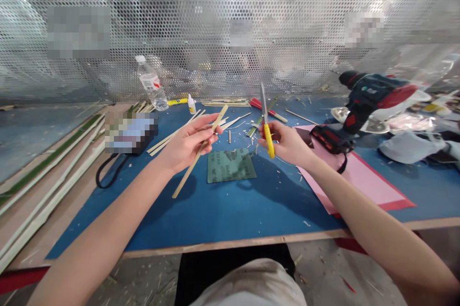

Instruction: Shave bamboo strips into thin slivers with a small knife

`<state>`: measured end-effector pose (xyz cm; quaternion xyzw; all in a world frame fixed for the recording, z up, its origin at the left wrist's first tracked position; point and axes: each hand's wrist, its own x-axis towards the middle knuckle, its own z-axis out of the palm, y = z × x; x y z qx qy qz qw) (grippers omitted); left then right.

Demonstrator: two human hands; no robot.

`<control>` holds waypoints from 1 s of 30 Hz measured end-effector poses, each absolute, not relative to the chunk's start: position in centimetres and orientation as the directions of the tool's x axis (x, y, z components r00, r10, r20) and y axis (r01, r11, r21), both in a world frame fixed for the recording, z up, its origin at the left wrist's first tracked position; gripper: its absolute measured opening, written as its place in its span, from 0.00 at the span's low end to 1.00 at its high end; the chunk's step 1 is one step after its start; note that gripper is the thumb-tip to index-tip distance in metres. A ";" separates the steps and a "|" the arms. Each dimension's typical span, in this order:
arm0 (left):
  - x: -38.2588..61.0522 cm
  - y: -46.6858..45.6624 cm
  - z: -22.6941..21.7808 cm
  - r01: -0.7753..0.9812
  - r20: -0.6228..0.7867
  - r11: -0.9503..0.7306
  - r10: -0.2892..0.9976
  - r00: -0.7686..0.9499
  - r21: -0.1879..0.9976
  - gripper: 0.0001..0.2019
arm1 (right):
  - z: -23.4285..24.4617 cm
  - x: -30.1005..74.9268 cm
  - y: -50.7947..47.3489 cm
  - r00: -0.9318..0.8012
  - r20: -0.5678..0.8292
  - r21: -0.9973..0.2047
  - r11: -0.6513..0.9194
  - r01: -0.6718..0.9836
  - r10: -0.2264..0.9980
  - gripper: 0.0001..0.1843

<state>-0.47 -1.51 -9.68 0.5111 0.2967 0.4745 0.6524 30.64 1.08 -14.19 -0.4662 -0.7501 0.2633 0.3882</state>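
Note:
My left hand [189, 143] is closed around a thin bamboo strip [189, 174], which slants from the upper right down toward the table. In my right hand [285, 141] is a tool with a yellow handle [269, 141] and a pointed steel blade [264, 100] standing upright; whether it is a knife or scissors seen edge-on, I cannot tell. A green sheet of sandpaper [232, 166] lies flat on the blue tabletop [215, 220] between and below my hands. More bamboo strips [172, 136] lie behind my left hand, and small shavings are scattered near the tool.
A cordless drill [362, 105] stands on pink paper [354, 181] at the right. At the back are a water bottle [153, 85], a small glue bottle [191, 104] and a red-handled tool [268, 109]. Long bamboo pieces [53, 191] and a strapped device [134, 133] lie left.

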 end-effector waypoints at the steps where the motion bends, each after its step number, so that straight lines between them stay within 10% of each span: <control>1: -0.3 -1.5 -9.8 -0.326 0.084 0.043 0.928 0.364 0.945 0.19 | -14.3 30.4 0.9 -0.263 0.338 -0.761 0.427 0.488 0.904 0.25; 7: 0.5 -2.0 -10.2 -0.398 0.108 0.061 0.915 0.388 0.915 0.19 | -13.6 28.8 -1.4 -0.294 0.343 -0.778 0.445 0.444 0.892 0.24; 17: 0.7 -2.1 -10.2 -0.454 0.203 -0.062 0.941 0.270 0.889 0.18 | -13.1 27.3 -4.3 -0.313 0.670 -0.317 0.641 0.699 0.673 0.25; 30: 0.7 -2.1 -10.1 -0.451 0.183 -0.068 0.959 0.216 0.890 0.16 | -13.0 28.2 -3.7 -0.343 0.753 -0.097 0.611 0.786 0.562 0.22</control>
